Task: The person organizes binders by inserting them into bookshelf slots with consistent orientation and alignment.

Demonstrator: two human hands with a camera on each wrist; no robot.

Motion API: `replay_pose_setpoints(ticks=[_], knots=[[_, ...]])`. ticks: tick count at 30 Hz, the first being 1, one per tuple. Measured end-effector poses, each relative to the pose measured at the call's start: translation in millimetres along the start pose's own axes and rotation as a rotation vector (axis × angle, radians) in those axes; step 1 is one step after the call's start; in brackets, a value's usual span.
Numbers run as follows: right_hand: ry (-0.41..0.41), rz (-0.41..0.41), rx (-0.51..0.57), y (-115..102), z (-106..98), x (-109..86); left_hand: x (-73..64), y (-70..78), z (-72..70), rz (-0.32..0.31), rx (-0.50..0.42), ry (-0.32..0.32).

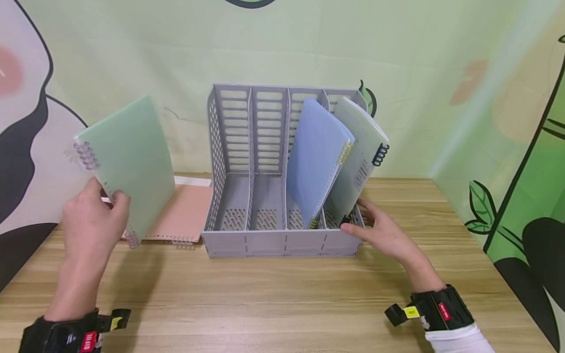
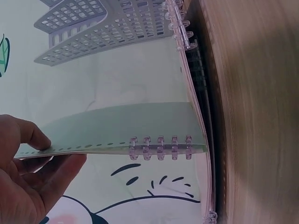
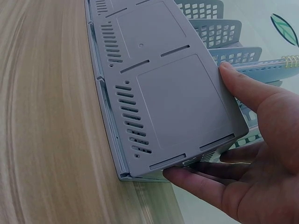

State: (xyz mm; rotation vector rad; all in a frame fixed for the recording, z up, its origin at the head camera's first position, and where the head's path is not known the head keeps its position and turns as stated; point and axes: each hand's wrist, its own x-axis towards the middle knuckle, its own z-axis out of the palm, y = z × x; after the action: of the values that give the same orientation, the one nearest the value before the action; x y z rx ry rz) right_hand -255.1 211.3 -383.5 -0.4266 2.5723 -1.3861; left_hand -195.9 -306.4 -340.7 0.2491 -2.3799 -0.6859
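My left hand [image 1: 94, 215] pinches a pale green spiral notebook [image 1: 137, 157] by its ring-bound edge, thumb on one side and fingers on the other. The notebook is upright and tilted, left of a grey four-slot file rack [image 1: 282, 243]. In the left wrist view its clear rings [image 2: 161, 148] show beyond the fingertips. My right hand [image 1: 386, 230] grips the rack's front right corner; in the right wrist view the thumb [image 3: 247, 86] lies over the front panel's top edge and the fingers on the side. A blue notebook [image 1: 315, 157] and a grey-green notebook [image 1: 359, 162] stand in the right-hand slots.
A pink spiral notebook [image 1: 187, 208] lies flat on the wooden table [image 1: 265, 299], left of the rack, with a white edge behind it. A printed cloth backdrop [image 1: 176, 59] hangs behind the table and along its right side.
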Motion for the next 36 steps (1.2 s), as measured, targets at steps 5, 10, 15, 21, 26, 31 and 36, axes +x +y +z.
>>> replay_pose_setpoints(ticks=[5,10,15,21,26,31,36], knots=[[-0.002,0.006,0.002,0.1,-0.2,-0.1,0.4,-1.6,0.2,-0.003,-0.001,-0.020],[-0.003,0.009,0.006,0.1,-0.3,0.0,0.1,-1.6,-0.2,0.025,-0.014,-0.032],[-0.005,0.006,0.012,-0.5,-0.3,-0.2,0.2,0.2,-0.1,0.068,-0.033,-0.024],[-0.006,0.004,0.005,-0.3,-0.5,-0.1,-0.2,2.3,0.5,0.106,-0.046,-0.004],[-0.006,0.006,0.007,0.5,-0.5,0.7,-0.2,3.4,-0.8,0.118,-0.046,-0.002],[-0.007,0.012,0.000,0.9,-0.9,0.8,-0.2,5.1,-3.2,0.107,-0.036,-0.011],[-0.007,0.011,-0.001,1.5,-0.8,1.0,-0.1,5.8,-5.6,0.096,-0.031,-0.026]])
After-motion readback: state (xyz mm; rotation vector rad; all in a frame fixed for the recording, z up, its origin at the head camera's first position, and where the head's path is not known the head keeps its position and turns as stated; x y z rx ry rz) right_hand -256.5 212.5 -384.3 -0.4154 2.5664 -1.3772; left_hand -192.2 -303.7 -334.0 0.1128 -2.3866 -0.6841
